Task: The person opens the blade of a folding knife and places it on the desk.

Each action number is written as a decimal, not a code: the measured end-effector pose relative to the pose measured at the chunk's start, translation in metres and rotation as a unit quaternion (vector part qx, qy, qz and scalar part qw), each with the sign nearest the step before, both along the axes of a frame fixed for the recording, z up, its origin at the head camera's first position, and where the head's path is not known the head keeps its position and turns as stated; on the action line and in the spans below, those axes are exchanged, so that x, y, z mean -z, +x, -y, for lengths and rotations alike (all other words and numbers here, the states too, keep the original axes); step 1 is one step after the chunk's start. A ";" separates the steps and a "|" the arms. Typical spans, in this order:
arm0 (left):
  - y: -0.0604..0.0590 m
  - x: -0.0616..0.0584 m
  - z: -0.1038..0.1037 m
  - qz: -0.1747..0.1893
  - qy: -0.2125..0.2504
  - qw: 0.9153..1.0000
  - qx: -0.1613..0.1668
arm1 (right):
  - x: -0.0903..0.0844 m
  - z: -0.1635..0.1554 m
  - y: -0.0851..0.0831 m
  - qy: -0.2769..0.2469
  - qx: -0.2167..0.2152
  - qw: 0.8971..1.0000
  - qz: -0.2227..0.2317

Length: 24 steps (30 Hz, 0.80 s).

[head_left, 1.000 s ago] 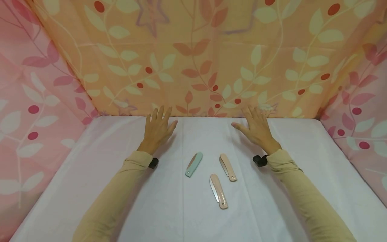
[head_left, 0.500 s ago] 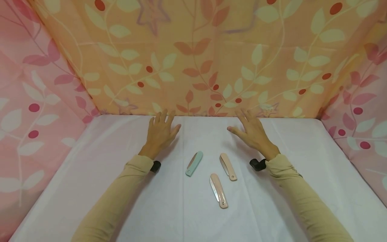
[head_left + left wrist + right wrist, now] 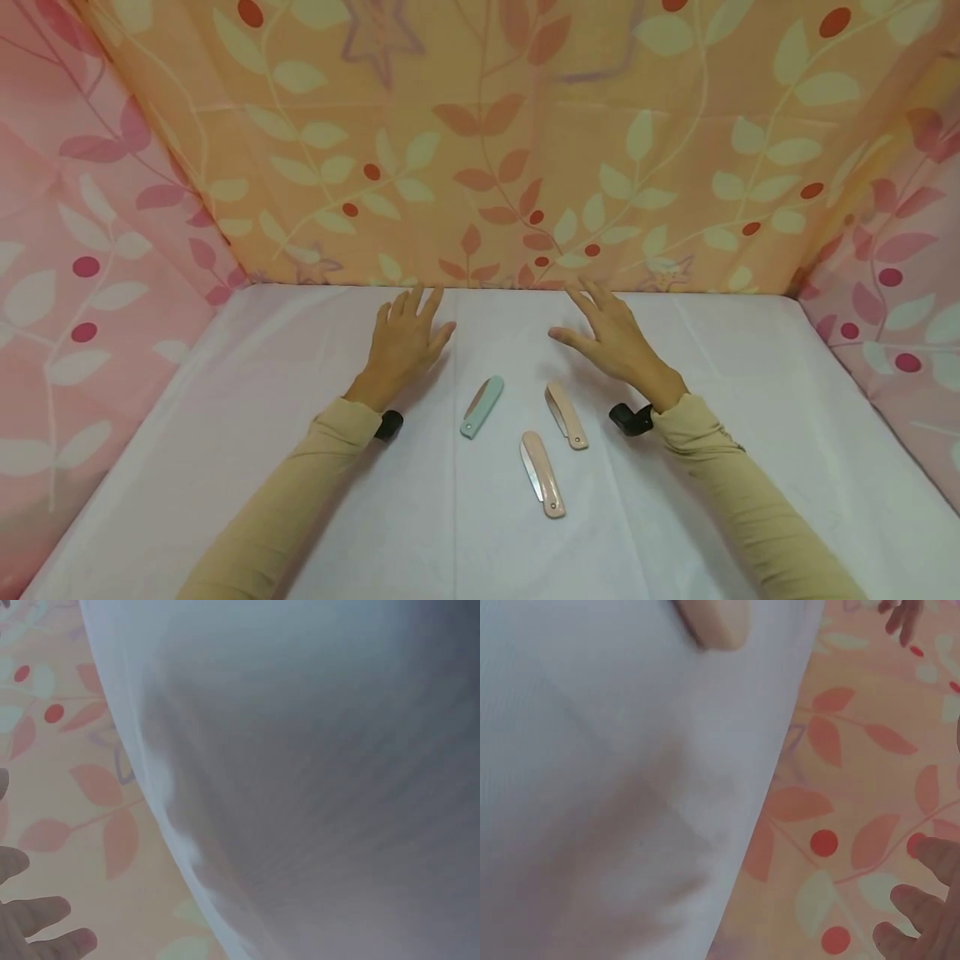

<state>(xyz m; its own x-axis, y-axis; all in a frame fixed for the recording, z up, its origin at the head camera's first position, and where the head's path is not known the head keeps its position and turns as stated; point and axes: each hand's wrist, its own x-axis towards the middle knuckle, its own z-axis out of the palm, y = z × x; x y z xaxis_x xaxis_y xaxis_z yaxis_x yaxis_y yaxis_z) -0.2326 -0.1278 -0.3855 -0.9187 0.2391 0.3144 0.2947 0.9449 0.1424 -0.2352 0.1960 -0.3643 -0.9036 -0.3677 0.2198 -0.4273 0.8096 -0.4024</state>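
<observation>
Knives (image 3: 486, 407) (image 3: 570, 417) (image 3: 547, 473) lie folded and apart: one mint, two beige.

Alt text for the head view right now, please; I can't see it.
Left hand and right hand, both bare and empty, hover spread open over a white cloth-covered table. Closer in lie a slim mint-green folding knife, a beige folding knife and, nearest, a pinkish-beige folding knife.

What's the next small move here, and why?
I'd probably draw the right hand back toward the farther beige folding knife: it's the knife nearest that hand, lying on the white cloth, and the hand is empty, fingers spread.
</observation>
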 end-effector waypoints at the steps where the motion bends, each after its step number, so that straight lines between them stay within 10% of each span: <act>1: 0.002 0.000 0.000 0.001 0.000 1.000 0.000 | 0.000 0.002 0.001 -0.001 -0.003 1.000 -0.001; 24: 0.030 -0.001 -0.007 -0.007 0.009 0.998 0.057 | -0.006 0.031 0.024 0.004 -0.059 0.998 0.029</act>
<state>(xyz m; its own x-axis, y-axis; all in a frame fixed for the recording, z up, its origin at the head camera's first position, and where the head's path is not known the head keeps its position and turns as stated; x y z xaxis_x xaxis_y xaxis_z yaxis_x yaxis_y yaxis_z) -0.2028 -0.1205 -0.3842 -0.8816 0.3351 0.3325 0.4015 0.9027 0.1547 -0.2110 0.1649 -0.3587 -0.8653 -0.4735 0.1644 -0.4955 0.7586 -0.4231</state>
